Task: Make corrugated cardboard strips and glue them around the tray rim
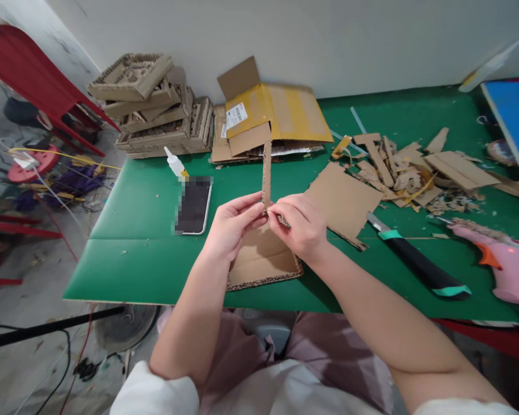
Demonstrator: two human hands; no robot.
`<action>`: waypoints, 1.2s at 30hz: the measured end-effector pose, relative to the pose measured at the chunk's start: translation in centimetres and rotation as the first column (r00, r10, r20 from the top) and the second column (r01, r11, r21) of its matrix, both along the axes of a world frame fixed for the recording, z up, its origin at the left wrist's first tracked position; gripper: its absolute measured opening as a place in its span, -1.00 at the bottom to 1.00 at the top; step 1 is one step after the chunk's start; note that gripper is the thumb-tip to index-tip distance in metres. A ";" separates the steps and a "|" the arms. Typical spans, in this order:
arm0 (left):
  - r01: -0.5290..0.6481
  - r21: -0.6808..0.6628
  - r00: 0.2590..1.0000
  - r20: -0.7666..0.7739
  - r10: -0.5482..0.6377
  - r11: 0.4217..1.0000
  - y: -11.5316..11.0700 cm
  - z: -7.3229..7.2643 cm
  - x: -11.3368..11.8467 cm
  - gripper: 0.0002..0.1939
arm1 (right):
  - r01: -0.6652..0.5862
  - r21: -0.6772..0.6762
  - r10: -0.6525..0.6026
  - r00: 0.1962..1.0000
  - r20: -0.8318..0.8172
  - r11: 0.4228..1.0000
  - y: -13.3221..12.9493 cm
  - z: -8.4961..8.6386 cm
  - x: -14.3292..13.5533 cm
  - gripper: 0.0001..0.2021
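Observation:
My left hand is closed, pinching the lower end of a narrow cardboard strip that points away from me. Beside it, my right hand is closed too, its fingertips meeting the left ones at the strip's end. A short piece with a corrugated edge shows under the right fingers; whether it belongs to the same strip I cannot tell. Below both hands lies a shallow cardboard tray with corrugated edging, partly covered by my hands.
Right of my hands lie a flat cardboard sheet, a utility knife, a pink glue gun and cardboard scraps. On the left are a phone and a glue bottle. Stacked cardboard trays and an opened carton stand behind.

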State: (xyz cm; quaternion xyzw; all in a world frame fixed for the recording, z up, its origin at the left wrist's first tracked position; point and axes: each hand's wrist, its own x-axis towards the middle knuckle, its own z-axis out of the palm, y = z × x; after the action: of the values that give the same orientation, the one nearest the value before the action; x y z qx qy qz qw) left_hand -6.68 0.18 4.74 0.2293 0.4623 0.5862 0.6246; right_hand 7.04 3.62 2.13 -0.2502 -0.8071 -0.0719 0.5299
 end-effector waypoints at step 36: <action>-0.207 0.336 0.917 -0.260 0.301 0.919 -0.4 0.7 -2.2 -0.69 | -0.425 -0.728 -0.091 0.830 -0.551 0.538 1.3 -0.6 0.2 -0.88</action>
State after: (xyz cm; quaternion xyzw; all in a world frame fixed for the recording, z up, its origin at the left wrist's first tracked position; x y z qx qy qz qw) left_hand -8.86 -0.19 5.46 0.3474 0.4844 0.6841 0.4203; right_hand 7.27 4.88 1.48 -0.3963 -0.5860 0.4411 0.5523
